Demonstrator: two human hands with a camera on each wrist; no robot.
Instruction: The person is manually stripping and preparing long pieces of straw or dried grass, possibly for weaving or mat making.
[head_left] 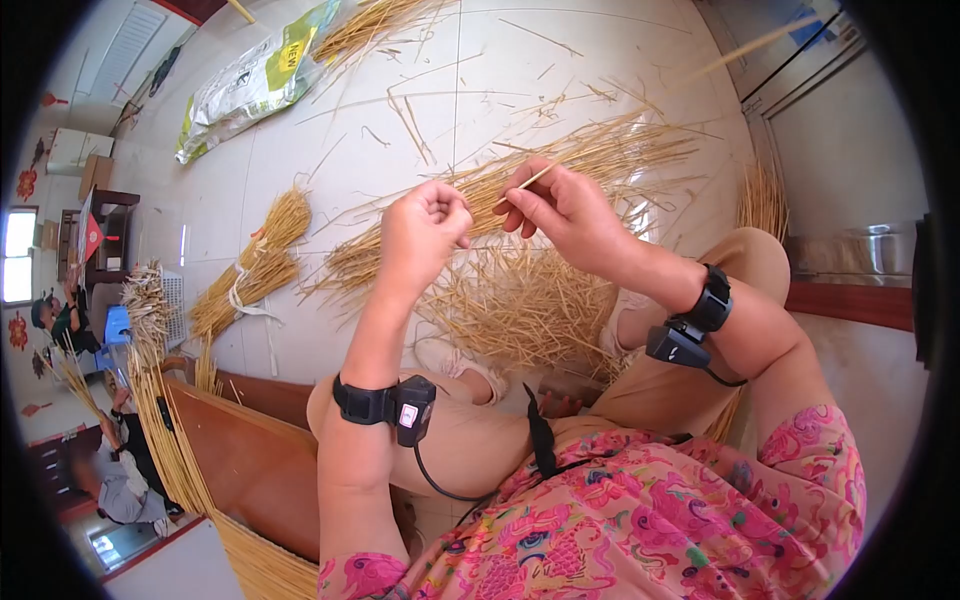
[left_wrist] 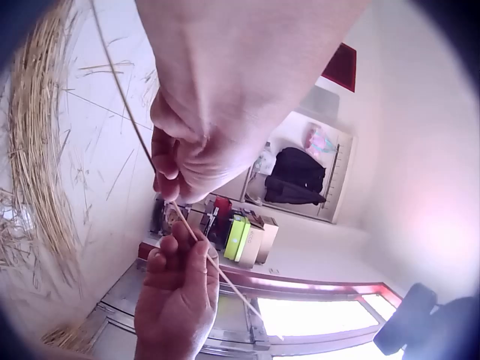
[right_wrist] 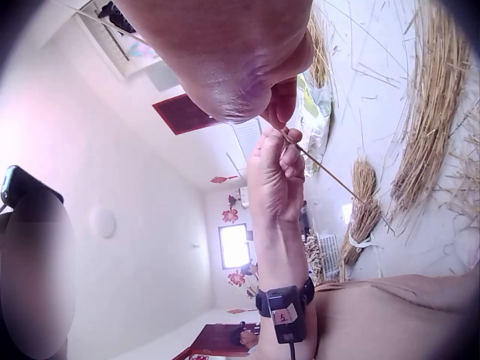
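Note:
Above the straw-strewn floor, my left hand [head_left: 425,235] and right hand [head_left: 572,215] are held a short way apart, fingers curled. One thin straw stalk [left_wrist: 124,97] runs through both hands. My left hand [right_wrist: 276,180] pinches it between thumb and fingers, and its long end slants away past that hand. The thumb and fingers of my right hand [left_wrist: 176,300] pinch the same stalk, whose pale end sticks out beyond them. Under the hands lies a loose spread of long straw [head_left: 620,155], with a heap of short straw pieces [head_left: 530,310] between the feet.
To the left lies a straw bundle [head_left: 250,265] tied with a white strip. A plastic bag [head_left: 250,90] and more straw lie farther out. A brown wooden bench [head_left: 240,460] is beside my left leg, with long straw along it. Other people sit at the far left.

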